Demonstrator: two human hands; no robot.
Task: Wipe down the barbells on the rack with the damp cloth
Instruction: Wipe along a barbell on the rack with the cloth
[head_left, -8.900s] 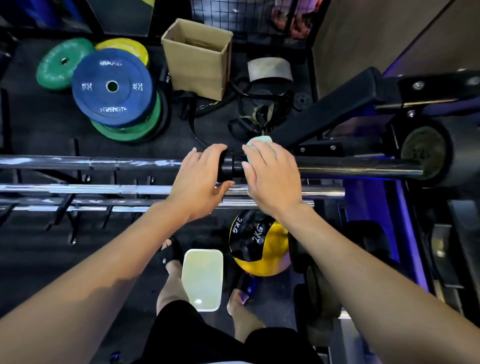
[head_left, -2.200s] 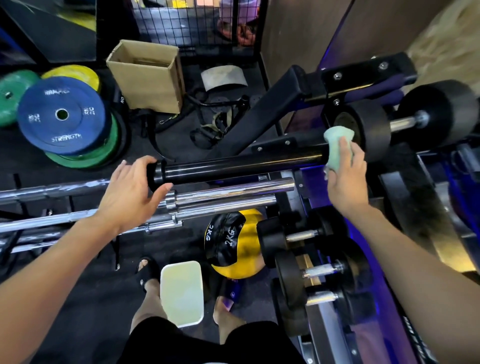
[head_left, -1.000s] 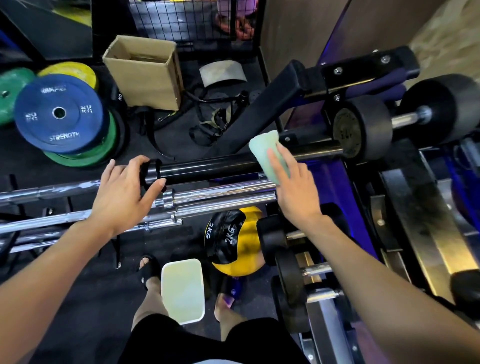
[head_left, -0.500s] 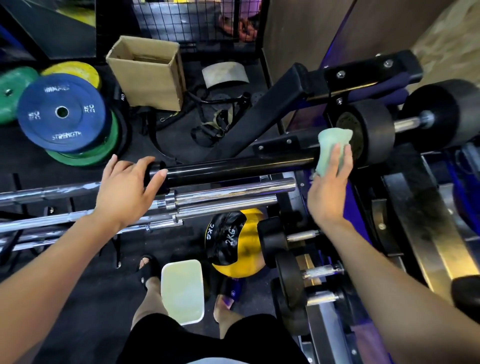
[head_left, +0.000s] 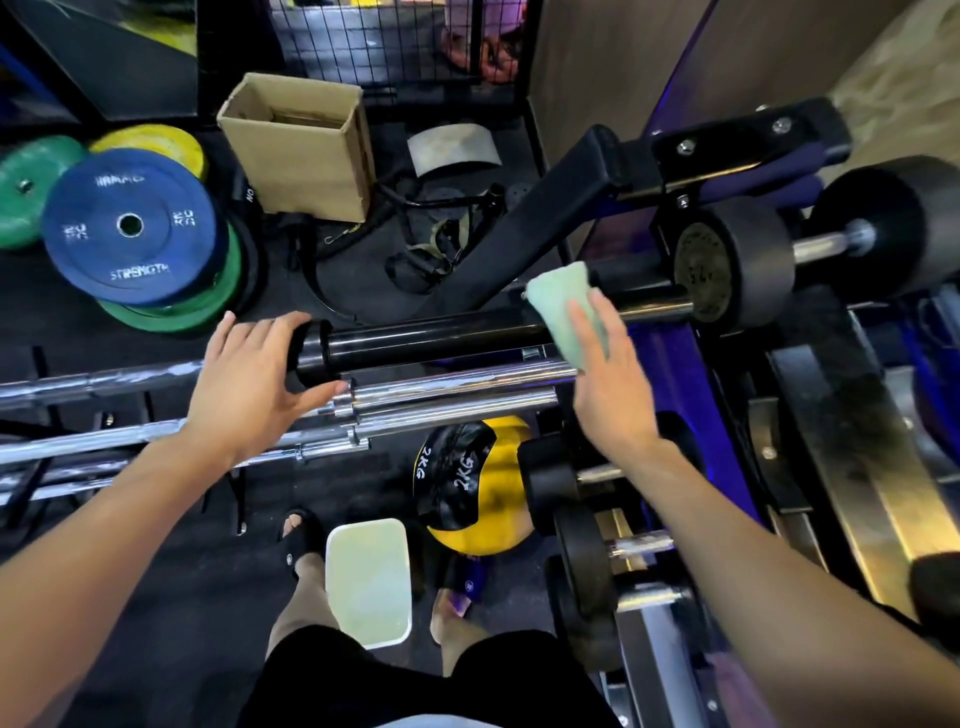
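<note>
At far left, a blue weight plate (head_left: 130, 226) lies on a stack on the floor, with chrome barbells (head_left: 156, 434) running across the rack below it. The left hand (head_left: 249, 387) curls around the collar end of the black barbell sleeve (head_left: 431, 338), thumb underneath and fingers over the top. Further right, the right hand (head_left: 608, 384) lies with straight fingers pressing the pale green cloth (head_left: 563, 312) onto the same black sleeve, just short of the black dumbbell head (head_left: 737, 267), the two hands well apart.

Mint-green cloth (head_left: 566, 312), black barbell sleeve (head_left: 431, 338), blue plate (head_left: 130, 226), yellow-black ball (head_left: 475, 493)
</note>
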